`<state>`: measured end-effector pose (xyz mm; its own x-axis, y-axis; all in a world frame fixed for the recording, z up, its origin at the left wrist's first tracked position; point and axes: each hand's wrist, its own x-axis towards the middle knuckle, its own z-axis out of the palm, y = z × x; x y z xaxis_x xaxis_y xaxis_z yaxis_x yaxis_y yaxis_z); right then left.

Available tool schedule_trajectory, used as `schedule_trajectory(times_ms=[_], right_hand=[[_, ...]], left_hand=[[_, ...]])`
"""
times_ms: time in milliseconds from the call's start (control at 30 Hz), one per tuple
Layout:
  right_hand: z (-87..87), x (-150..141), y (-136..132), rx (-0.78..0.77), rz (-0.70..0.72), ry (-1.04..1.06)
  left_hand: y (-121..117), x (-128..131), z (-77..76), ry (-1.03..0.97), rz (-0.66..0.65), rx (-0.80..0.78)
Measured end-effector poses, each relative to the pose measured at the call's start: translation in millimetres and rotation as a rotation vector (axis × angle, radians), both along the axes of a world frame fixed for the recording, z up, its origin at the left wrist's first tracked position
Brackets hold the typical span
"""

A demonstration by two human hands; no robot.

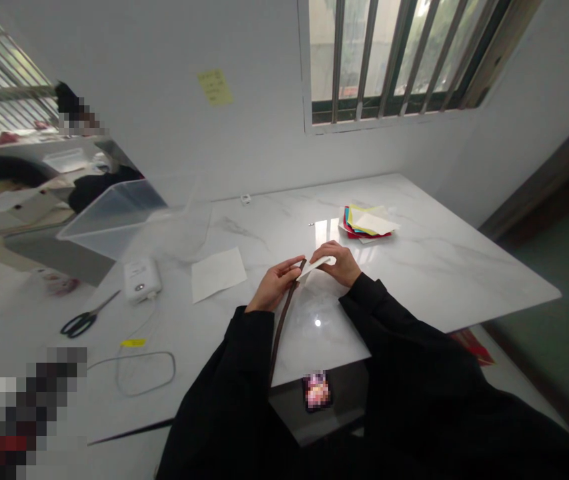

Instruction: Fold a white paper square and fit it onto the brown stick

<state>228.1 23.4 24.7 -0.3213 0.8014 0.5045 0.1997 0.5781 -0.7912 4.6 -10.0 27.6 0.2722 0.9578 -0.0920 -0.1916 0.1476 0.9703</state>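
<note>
Black-handled scissors lie open-bladed or shut, too small to tell, at the left of the frame, below a clear plastic bin and beside a white device. A loose white sheet rests flat on the marbled surface, left of center. At the center, a person in black sleeves works with both hands: the left hand pinches the upper end of a brown strip, which trails down toward the near edge. Just right of it, the right hand grips a narrow white piece, apparently folded or curled, its tip meeting the left fingertips. The work appears to be partway along: strip and white piece are brought together, but whether they are fastened cannot be told, and neither is laid down. Farther right, a stack of colored sheets sits untouched, as does the loose sheet.
</note>
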Motion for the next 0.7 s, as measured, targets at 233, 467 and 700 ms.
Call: schedule_trajectory(times_ms=[233, 467, 700], right_hand=[[3.7, -0.7, -3.3, -0.035, 0.022, -0.008], [-0.7, -1.0, -2.7, 0.0, 0.015, -0.029], [-11.1, -1.0, 3.6, -0.143, 0.021, -0.013]], left_hand=[[-0.5, -1.1, -0.4, 0.025, -0.046, 0.02], [-1.1, -2.0, 0.0, 0.044, -0.057, 0.034], [2.9, -3.0, -7.2, 0.034, -0.091, 0.039]])
